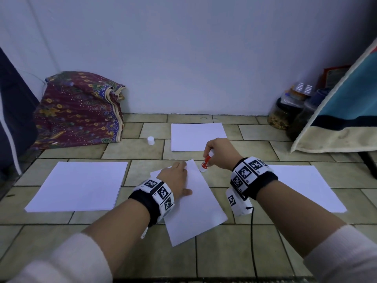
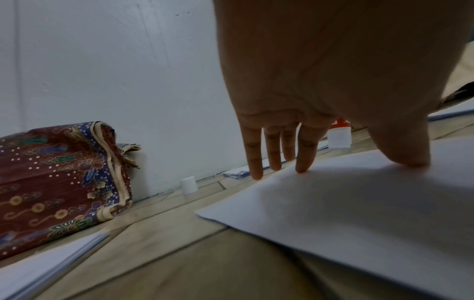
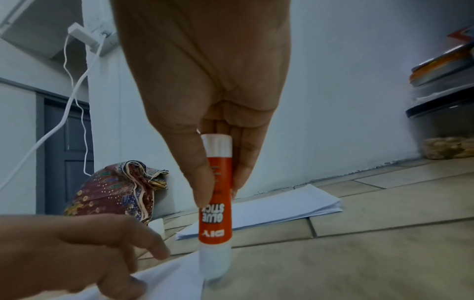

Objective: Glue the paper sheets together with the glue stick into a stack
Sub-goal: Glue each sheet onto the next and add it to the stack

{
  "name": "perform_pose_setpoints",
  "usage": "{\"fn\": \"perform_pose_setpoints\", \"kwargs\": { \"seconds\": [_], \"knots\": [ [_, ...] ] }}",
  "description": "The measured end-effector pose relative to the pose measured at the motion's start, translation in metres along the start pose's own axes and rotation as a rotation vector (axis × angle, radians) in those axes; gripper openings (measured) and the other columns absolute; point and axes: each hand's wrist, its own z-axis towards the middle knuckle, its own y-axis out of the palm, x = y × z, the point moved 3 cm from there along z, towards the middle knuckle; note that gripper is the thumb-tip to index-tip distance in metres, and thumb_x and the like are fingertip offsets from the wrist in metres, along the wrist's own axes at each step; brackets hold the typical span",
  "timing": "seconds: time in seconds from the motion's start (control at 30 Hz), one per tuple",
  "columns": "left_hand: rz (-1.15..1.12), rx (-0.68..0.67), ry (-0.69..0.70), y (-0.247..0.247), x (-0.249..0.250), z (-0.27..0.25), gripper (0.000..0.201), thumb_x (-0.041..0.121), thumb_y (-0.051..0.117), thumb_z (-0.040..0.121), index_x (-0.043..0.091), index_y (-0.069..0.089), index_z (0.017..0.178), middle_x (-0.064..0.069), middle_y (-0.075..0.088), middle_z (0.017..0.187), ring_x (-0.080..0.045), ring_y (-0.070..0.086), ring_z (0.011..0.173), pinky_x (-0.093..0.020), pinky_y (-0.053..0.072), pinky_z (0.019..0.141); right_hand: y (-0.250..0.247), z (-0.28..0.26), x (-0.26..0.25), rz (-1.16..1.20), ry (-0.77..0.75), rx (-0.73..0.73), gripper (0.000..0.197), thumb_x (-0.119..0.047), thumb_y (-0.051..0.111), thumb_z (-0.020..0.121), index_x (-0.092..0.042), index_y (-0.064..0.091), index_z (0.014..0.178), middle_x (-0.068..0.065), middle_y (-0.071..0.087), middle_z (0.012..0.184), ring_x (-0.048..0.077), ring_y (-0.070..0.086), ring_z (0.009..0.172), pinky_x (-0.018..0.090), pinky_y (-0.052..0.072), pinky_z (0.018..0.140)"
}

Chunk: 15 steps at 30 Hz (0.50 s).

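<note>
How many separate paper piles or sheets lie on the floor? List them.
4: left pile, far pile, right pile, and the centre sheet under the left hand. Others may be hidden.

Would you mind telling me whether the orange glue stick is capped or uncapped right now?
Uncapped. The right hand holds the orange glue stick tip-down at the paper's edge, while a small white cap stands apart on the tiled floor.

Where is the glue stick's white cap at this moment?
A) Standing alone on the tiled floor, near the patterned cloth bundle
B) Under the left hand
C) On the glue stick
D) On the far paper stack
A: the white cap stands by itself on the floor tiles, between the patterned cloth bundle and the far paper stack, while the right hand holds the uncapped glue stick.
</note>
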Motion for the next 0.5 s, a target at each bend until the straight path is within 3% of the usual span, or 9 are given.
{"fn": "perform_pose_setpoints", "kwargs": {
  "seconds": [0.07,0.2,0.33,0.4,0.5],
  "knots": [
    [-0.072,-0.005,-0.019,0.003,0.0,0.0,0.07,0.05,0.053,0.092,0.002,0.034,0.14,-0.002,0.017,0.154,-0.019,0.031,0.135,-0.038,0.041,0.1,0.0,0.004,-0.004,0.018,0.0,0.027,0.017,-0.001,0.077,0.071,-0.012,0.067,0.08,0.005,0.066,0.095,0.015,0.055,0.082,0.017,0.041,0.056],
    [-0.138,-0.036,-0.049,0.006,-0.001,0.001,0.066,0.046,0.052,0.094,0.003,0.029,0.138,-0.004,0.027,0.146,-0.02,0.032,0.132,-0.043,0.044,0.098,0.002,0.01,-0.012,0.074,-0.005,0.057,0.017,0.001,0.076,0.071,-0.011,0.067,0.08,0.007,0.067,0.097,0.02,0.06,0.09,0.027,0.048,0.07],
    [-0.118,-0.026,-0.04,0.006,-0.002,0.002,0.071,0.05,0.054,0.092,0.004,0.029,0.14,-0.005,0.028,0.147,-0.021,0.032,0.132,-0.042,0.042,0.1,0.01,0.014,-0.02,0.1,-0.036,0.048,0.017,-0.007,0.081,0.07,-0.01,0.068,0.08,0.005,0.068,0.094,0.014,0.056,0.085,0.02,0.042,0.062],
    [-0.105,-0.037,-0.009,0.006,-0.005,0.002,0.084,0.058,0.062,0.083,0.004,0.029,0.139,-0.006,0.031,0.146,-0.022,0.034,0.13,-0.04,0.041,0.101,0.014,0.017,-0.025,0.077,-0.055,0.047,0.015,-0.007,0.079,0.072,-0.01,0.068,0.082,0.004,0.068,0.095,0.014,0.055,0.086,0.021,0.04,0.063],
    [-0.085,-0.125,0.034,0.004,-0.011,0.0,0.115,0.062,0.072,0.071,0.003,0.012,0.149,-0.005,0.013,0.158,-0.022,0.022,0.142,-0.041,0.033,0.111,0.017,0.02,-0.031,-0.002,-0.085,0.034,0.011,-0.006,0.075,0.077,-0.009,0.068,0.086,0.006,0.067,0.1,0.019,0.058,0.096,0.022,0.039,0.07]
  ]
}}
